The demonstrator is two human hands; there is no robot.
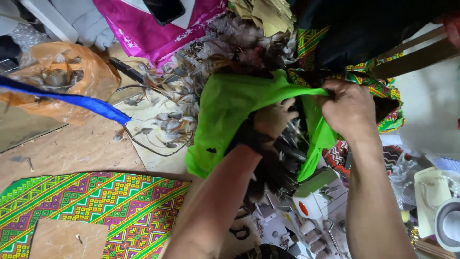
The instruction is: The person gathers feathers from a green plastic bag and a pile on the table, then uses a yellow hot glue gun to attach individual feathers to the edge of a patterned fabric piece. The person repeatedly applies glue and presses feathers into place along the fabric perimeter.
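On a cluttered wooden desk (72,148) strewn with feathers (182,91), the left hand (274,119) reaches into a green bag (225,110); the right hand (350,108) is clenched on its rim

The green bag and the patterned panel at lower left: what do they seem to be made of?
The green bag looks like thin, matte plastic film or light non-woven fabric: it stretches taut and creases between the left hand and right hand. The patterned panel looks like woven or printed cloth with geometric bands, lying flat.
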